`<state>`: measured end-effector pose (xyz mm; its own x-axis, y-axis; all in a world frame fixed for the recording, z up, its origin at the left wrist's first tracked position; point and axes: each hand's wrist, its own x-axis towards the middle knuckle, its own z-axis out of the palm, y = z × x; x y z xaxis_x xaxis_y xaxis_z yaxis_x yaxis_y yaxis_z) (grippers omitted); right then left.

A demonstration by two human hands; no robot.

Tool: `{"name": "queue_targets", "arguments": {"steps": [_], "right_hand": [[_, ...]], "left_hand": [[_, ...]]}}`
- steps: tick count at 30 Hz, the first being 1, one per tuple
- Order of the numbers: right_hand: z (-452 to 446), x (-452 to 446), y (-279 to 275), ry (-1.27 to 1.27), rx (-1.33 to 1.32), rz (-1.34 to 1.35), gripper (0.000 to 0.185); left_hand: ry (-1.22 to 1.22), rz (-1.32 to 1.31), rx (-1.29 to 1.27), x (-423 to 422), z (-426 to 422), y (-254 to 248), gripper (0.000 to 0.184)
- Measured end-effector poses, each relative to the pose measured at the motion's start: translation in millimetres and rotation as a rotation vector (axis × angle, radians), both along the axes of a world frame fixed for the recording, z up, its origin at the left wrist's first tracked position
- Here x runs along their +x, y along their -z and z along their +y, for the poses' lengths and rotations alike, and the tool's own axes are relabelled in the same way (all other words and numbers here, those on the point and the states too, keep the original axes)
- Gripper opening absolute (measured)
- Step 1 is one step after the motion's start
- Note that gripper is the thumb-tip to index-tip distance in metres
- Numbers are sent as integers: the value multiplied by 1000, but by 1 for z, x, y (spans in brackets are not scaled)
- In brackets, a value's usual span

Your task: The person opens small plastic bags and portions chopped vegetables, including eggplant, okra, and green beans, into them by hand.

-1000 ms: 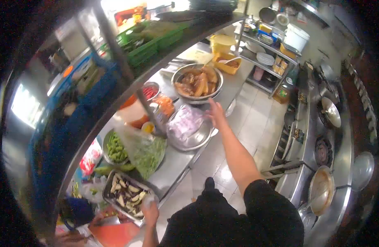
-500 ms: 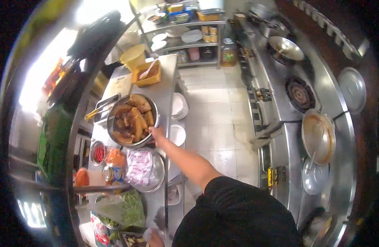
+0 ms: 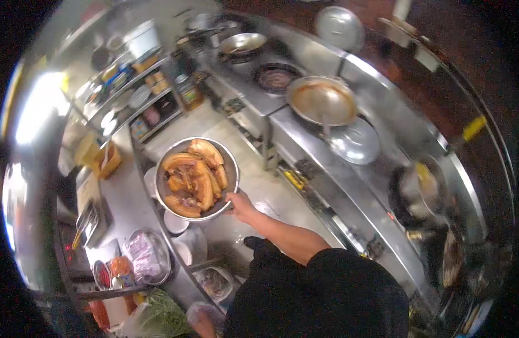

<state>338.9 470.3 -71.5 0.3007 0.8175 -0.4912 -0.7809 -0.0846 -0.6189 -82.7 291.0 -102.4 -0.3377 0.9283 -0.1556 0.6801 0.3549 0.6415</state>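
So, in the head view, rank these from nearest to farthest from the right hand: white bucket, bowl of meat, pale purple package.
1. Bowl of meat, its rim in the right hand.
2. Pale purple package, left, on the counter side.
3. White bucket, upper left, atop the shelves.

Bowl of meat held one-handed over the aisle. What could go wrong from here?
1. The right hand grips the bowl at one side of its rim only, so it could tip or twist under the meat.
2. Anything that slides out could land on the floor and make it slippery.
3. The bowl looks close to the white dishes below the counter edge; it might clip them. Actual clearance: can't tell.
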Motion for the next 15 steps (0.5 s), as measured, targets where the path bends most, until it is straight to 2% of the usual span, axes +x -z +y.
{"name": "queue_targets", "arguments": {"steps": [1, 2, 4, 5, 6, 8, 9, 10, 11, 12, 15], "right_hand": [[-29, 13, 13, 82, 5, 8, 41], [-58, 29, 31, 111, -2, -123, 39], [-123, 60, 36, 203, -32, -203, 33], [-158, 68, 30, 257, -47, -145, 29], [-188, 78, 42, 338, -67, -101, 24], [-244, 97, 41, 470, -135, -59, 17], [-272, 99, 20, 516, -189, -58, 15], [-293, 104, 12, 624, -151, -20, 21], [-313, 110, 6, 735, -115, 19, 29], [-329, 119, -2, 770, -126, 34, 27], [-358, 161, 11, 898, -168, 9, 29]], "left_hand": [[37, 13, -32, -10, 3, 8, 48], [71, 33, -60, -12, 8, 11, 49], [201, -139, 175, 42, 8, -35, 46], [252, -223, 288, 59, 5, -54, 44], [464, -38, 76, 22, 19, -16, 38], [617, -106, 215, 25, 30, -3, 26], [639, -137, 243, 35, 28, -11, 25], [662, -167, 270, 45, 27, -19, 23], [642, -194, 255, 74, 20, -53, 25], [628, -220, 239, 95, 18, -77, 26], [668, 112, -59, 128, 27, -101, 29]]}}
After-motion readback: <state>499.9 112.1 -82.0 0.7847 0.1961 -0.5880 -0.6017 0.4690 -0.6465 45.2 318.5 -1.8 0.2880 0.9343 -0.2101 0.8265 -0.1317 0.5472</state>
